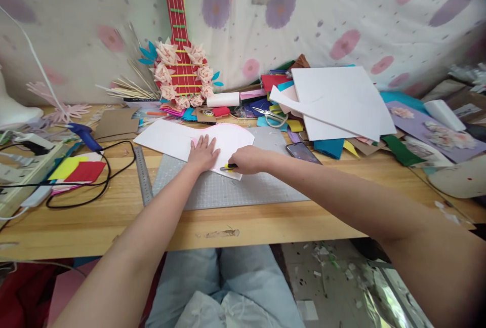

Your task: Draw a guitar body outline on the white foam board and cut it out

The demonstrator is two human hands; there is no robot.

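A white foam board [167, 138] with a curved pink outline lies partly on a grey cutting mat [212, 191]. Spread flat over its middle, my left hand [203, 154] presses it down. My right hand [248, 160] is closed around a utility knife [228, 167] with a yellow and black body. The knife's tip points left and touches or nearly touches the board near its front edge, just right of my left hand. Most of the handle is hidden inside my fingers.
A metal ruler [143, 176] lies left of the mat, beside a black cable and blue glue gun [85, 135]. A phone [302, 153], scissors [274, 117] and stacked white boards [337, 100] sit right. Behind stands a red paper guitar [180, 65].
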